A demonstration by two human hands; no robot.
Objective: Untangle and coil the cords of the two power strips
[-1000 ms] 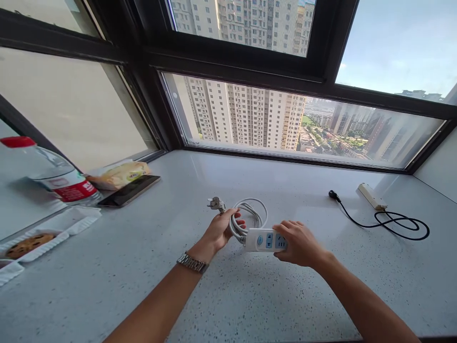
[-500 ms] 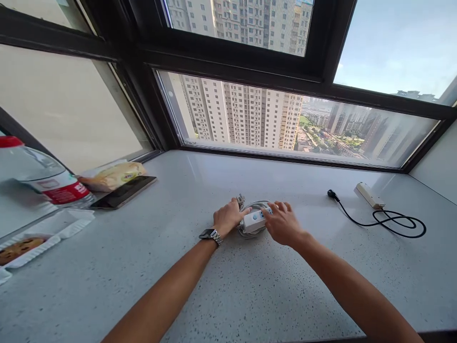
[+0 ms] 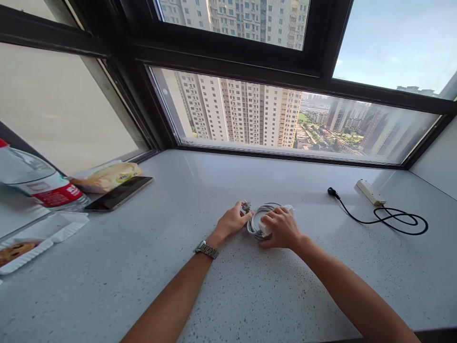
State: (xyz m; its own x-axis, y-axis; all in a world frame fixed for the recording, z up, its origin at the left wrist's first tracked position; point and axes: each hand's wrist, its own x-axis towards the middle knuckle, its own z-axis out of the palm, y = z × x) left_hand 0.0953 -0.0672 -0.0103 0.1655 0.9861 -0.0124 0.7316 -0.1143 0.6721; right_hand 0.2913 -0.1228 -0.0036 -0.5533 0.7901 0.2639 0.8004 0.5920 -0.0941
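Observation:
My left hand [image 3: 233, 220], with a metal-band watch on its wrist, is closed on the grey plug [image 3: 246, 206] of a coiled cord. Grey-white loops of that cord [image 3: 255, 220] lie in the middle of the counter between my hands. My right hand [image 3: 282, 227] is wrapped over a white power strip [image 3: 290, 208], which is mostly hidden under the fingers; one end shows beyond the knuckles. The coil runs beneath and beside the strip.
On the speckled counter [image 3: 171, 286], a second power strip [image 3: 370, 192] with a black cord [image 3: 403, 219] lies at right. At left are a large water bottle [image 3: 46, 188], a dark flat device [image 3: 119, 194], a wrapped food packet [image 3: 110, 177] and a plastic tray [image 3: 59, 233] holding cookies. Windows rise behind.
My right hand has turned and now covers the power strip's top, where its sockets showed before. My left hand has drawn in on the plug, and the coil's loops show more openly.

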